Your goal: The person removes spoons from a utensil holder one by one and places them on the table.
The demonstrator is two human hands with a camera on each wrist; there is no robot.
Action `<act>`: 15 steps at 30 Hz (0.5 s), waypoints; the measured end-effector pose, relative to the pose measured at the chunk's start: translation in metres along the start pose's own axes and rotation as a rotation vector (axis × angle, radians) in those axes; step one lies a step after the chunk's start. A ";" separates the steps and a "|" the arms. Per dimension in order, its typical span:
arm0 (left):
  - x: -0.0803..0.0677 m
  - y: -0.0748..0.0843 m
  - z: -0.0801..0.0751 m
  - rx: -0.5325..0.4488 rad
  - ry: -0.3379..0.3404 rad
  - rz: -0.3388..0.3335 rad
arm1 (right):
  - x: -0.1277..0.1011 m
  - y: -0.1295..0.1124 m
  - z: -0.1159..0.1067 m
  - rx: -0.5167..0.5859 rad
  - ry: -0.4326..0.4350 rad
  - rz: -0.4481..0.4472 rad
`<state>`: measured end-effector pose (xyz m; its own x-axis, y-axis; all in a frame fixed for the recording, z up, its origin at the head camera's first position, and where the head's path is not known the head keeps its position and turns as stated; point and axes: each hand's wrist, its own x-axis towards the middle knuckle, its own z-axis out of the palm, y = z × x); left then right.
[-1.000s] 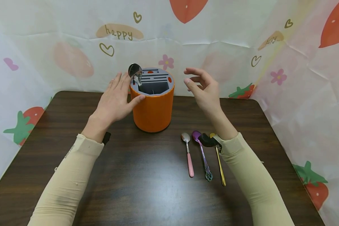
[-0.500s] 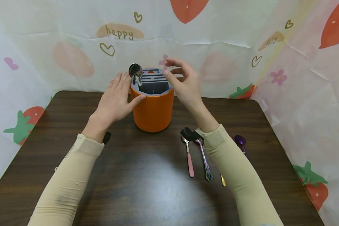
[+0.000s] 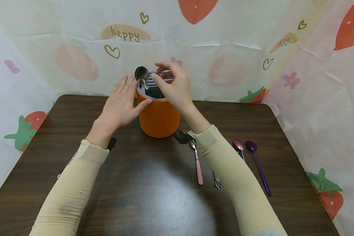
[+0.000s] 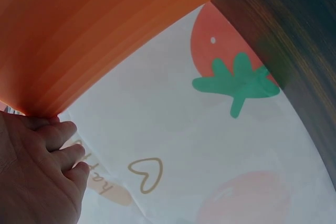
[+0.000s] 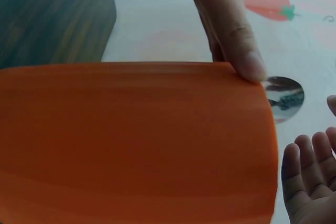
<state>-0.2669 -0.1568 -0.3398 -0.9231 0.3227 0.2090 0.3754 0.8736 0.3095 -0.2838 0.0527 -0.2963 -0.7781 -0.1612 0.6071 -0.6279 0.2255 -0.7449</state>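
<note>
An orange cylindrical utensil holder (image 3: 159, 119) with a grey slotted top stands at the back of the table. A silver spoon (image 3: 142, 74) stands in its left side, bowl upward, its handle mostly hidden inside. My left hand (image 3: 118, 105) rests against the holder's left side with straight fingers, the thumb along the front rim. Over the top, my right hand (image 3: 175, 86) is bent with thumb and fingers apart, fingertips just right of the spoon's bowl. In the right wrist view the right thumb overlaps the holder's rim beside the spoon bowl.
On the table right of the holder lie a pink-handled spoon (image 3: 198, 167), an ornate spoon handle (image 3: 217, 181) partly under my right arm, an iridescent spoon (image 3: 239, 145) and a dark purple spoon (image 3: 259, 165). A patterned cloth (image 3: 212, 32) hangs behind the table.
My right hand has moved left from beside the holder to over its top, near the silver spoon. The left hand and holder have stayed put. The right forearm now covers the gold spoon.
</note>
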 end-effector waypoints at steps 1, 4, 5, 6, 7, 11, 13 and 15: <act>0.000 0.000 0.000 0.000 0.002 0.002 | 0.001 0.000 0.002 -0.005 -0.002 0.004; 0.000 -0.001 0.000 -0.002 0.009 0.004 | 0.003 0.001 0.010 -0.012 -0.013 0.021; 0.000 -0.001 0.000 -0.003 0.011 0.004 | 0.003 0.001 0.013 -0.013 -0.015 0.030; 0.000 -0.001 0.000 -0.005 0.014 0.005 | 0.004 0.001 0.015 -0.014 -0.017 0.036; 0.000 -0.001 0.000 -0.007 0.018 0.007 | 0.005 0.000 0.018 -0.014 -0.020 0.041; 0.000 -0.001 0.000 -0.017 0.027 0.013 | 0.008 0.000 0.026 0.009 -0.028 0.078; 0.000 0.000 0.000 -0.019 0.027 0.015 | 0.009 -0.001 0.029 0.020 -0.026 0.091; 0.000 0.000 0.000 -0.018 0.025 0.014 | 0.010 -0.001 0.031 0.017 -0.019 0.100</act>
<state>-0.2667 -0.1569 -0.3400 -0.9155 0.3255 0.2367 0.3901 0.8623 0.3230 -0.2919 0.0212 -0.2981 -0.8372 -0.1568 0.5240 -0.5469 0.2251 -0.8064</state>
